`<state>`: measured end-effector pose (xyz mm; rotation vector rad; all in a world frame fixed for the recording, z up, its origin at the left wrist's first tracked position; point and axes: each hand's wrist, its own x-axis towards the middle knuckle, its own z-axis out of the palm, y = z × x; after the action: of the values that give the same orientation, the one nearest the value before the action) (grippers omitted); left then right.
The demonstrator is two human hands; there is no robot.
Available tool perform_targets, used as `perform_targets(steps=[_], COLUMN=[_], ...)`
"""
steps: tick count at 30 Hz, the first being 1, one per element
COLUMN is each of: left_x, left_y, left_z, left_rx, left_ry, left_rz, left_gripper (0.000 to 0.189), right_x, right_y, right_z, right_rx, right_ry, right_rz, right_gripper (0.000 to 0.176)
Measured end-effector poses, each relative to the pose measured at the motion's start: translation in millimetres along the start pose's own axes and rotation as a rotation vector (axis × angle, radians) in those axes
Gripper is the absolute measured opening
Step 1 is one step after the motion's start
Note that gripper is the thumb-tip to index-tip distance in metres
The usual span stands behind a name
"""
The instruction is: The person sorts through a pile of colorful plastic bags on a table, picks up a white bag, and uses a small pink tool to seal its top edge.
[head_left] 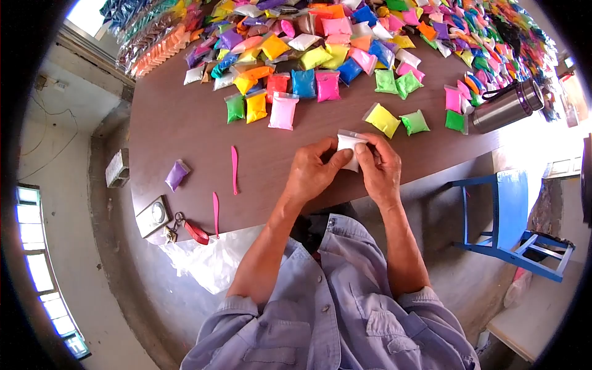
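Both my hands hold one small white packet [350, 143] with a clear top strip, just above the table's front edge. My left hand [313, 168] is closed on its left side, thumb across the front. On the right side my right hand [380, 168] grips it with thumb and fingers. A yellow packet [383, 119] lies just beyond my right hand, with a light green packet [415, 122] beside it. Farther back are a pale pink packet [283, 111], an orange-yellow packet [256, 106] and a green packet [235, 108].
Many coloured packets [336, 54] are heaped along the back of the brown table [197, 123]. A steel flask [509, 106] lies at right. Two pink plastic knives, a purple packet [177, 175], keys and a white device [153, 217] are at left. A blue chair [512, 209] stands right.
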<state>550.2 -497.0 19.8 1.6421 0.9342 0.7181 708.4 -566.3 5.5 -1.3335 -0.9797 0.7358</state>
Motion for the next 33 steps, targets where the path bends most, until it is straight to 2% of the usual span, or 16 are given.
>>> perform_targets(steps=[6,9,11,15,17,19,22,25,27,28,30,31,33], left_x=[0,-3,-3,-2,-2,-3,-11,-30,-43,-49,-61,-66,-75], left_y=[-2,16,15,9,10,9,7,10,7,4,6,4,-3], left_z=[3,3,3,2,1,-2,-5,-18,-34,-48,-73,-86,-105], left_rx=[-0.016,0.013,0.026,-0.033,-0.002,0.033,0.079,0.104,0.285,0.381,0.663,0.673,0.998], left_ry=[0.013,-0.004,-0.008,0.014,0.018,0.032,0.039,0.161,0.371,0.447,0.562,0.562,0.665], left_rz=[0.016,0.081,0.06,0.027,-0.001,-0.031,0.037,0.113,0.07,0.109,0.142,0.138,0.026], left_gripper=[0.024,0.025,0.024,0.025,0.025,0.025,0.029,0.028,0.029,0.028,0.018,0.018,0.018], right_x=[-1,-1,-1,1,1,1,2,0,0,1,3,2,1], right_y=[5,16,13,10,1,5,8,2,9,7,-5,-9,-14], right_z=[-1,-2,0,4,1,0,0,1,1,2,6,8,11], right_rx=[0.017,-0.059,0.074,0.136,-0.053,-0.041,-0.063,-0.166,-0.255,-0.243,-0.383,-0.373,-0.441], right_ry=[-0.018,0.046,0.097,0.089,0.028,0.025,0.01,-0.018,-0.072,-0.078,-0.155,-0.158,-0.205], right_rz=[0.061,-0.003,0.003,-0.041,-0.003,0.014,0.004,-0.021,-0.053,-0.049,-0.189,-0.185,-0.184], right_gripper=[0.02,0.021,0.021,0.021,0.021,0.021,0.021,0.022,0.023,0.023,0.024,0.024,0.028])
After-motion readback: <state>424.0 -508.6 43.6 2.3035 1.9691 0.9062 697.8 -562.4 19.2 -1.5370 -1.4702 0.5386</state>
